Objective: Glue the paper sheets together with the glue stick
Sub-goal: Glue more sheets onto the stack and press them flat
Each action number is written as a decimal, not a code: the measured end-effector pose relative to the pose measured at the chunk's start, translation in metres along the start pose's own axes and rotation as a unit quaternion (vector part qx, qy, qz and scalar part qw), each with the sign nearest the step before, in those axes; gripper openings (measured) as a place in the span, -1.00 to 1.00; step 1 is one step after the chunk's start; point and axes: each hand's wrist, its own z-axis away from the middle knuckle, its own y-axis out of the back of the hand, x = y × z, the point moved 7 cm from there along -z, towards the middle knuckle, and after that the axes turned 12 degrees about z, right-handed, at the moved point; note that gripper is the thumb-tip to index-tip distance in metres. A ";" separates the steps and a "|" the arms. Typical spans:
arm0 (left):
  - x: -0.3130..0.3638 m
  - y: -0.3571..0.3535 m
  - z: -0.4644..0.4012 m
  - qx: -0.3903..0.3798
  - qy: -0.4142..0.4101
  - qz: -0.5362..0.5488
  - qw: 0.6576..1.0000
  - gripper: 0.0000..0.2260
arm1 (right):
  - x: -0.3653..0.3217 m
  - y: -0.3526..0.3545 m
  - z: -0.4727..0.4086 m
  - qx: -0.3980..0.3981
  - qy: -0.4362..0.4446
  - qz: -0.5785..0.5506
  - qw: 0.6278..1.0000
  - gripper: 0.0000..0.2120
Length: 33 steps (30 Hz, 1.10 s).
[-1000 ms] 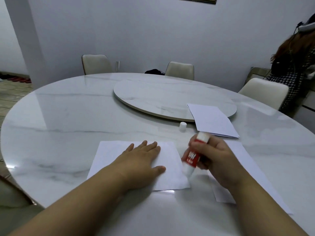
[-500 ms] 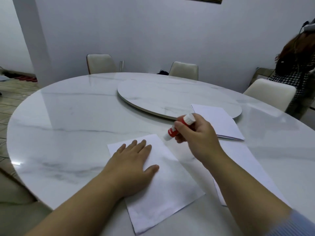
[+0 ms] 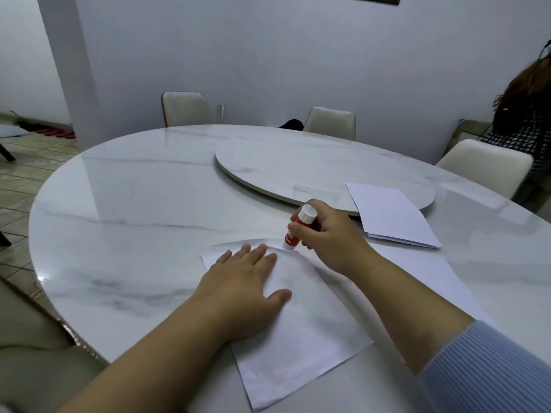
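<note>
A white paper sheet [image 3: 304, 332] lies on the marble table in front of me. My left hand [image 3: 247, 281] presses flat on its upper part, fingers straight. My right hand [image 3: 325, 234] grips a red glue stick [image 3: 293, 234] with a white end, tip down on the sheet's far corner just beyond my left fingertips. A second sheet [image 3: 423, 275] lies under my right forearm. A stack of white sheets [image 3: 387, 216] rests further right, partly on the turntable.
The round marble table [image 3: 134, 210] carries a raised marble turntable [image 3: 298, 162] at its centre. Cream chairs [image 3: 185, 108] stand around the far edge. A seated person [image 3: 524, 114] is at the far right. The table's near edge curves past my left arm.
My right hand brought the glue stick down from above the table onto the sheet's far corner. The sheet has turned under my left hand, which stays pressed on it.
</note>
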 end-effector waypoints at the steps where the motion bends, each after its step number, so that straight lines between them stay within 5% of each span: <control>1: 0.000 0.000 0.000 -0.001 0.000 0.000 1.000 -0.38 | -0.001 0.003 0.001 0.014 0.005 -0.008 1.000 -0.93; 7: 0.001 0.000 0.001 -0.002 0.002 0.002 1.000 -0.38 | 0.003 0.020 0.001 0.120 -0.031 -0.081 0.989 -0.87; 24: 0.000 -0.001 0.001 -0.015 0.008 0.001 1.000 -0.39 | -0.002 0.025 0.059 -0.071 0.028 -0.006 0.997 -0.95; 29: 0.001 -0.003 0.001 -0.030 0.004 -0.008 0.999 -0.40 | 0.009 0.038 0.092 -0.114 0.002 -0.080 0.990 -0.97; 33: 0.005 0.000 -0.005 -0.132 -0.004 -0.023 0.991 -0.42 | 0.029 0.062 0.099 0.001 -0.085 -0.360 0.929 -0.88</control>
